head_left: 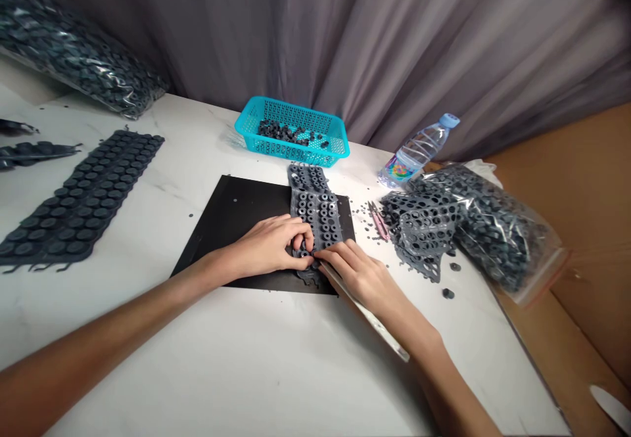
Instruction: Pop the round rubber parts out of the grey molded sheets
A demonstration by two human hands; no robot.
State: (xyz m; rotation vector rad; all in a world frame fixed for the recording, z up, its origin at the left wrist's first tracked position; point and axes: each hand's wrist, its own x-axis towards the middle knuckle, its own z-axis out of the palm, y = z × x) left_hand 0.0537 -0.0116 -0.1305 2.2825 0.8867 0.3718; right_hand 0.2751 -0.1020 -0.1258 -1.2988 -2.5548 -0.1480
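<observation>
A dark grey moulded rubber sheet (318, 217) with rows of round, ring-like parts lies lengthwise on a black mat (241, 207). My left hand (276, 243) is closed at the sheet's near left edge, thumb and curled fingers pinching it. From the right, my right hand (362, 276) is closed around a long, flat, pale tool (377, 325). The tool slants across the palm side, its front end at the sheet close to my left fingertips. The exact contact under the fingers is hidden.
Behind the mat stands a turquoise basket (296, 151) holding small black rubber pieces. Pink-handled snips (378, 220), perforated sheet scraps (424, 227), a water bottle (419, 151) and a filled plastic bag (497, 227) are right. Left are another rubber sheet (89, 194) and a larger bag (73, 49).
</observation>
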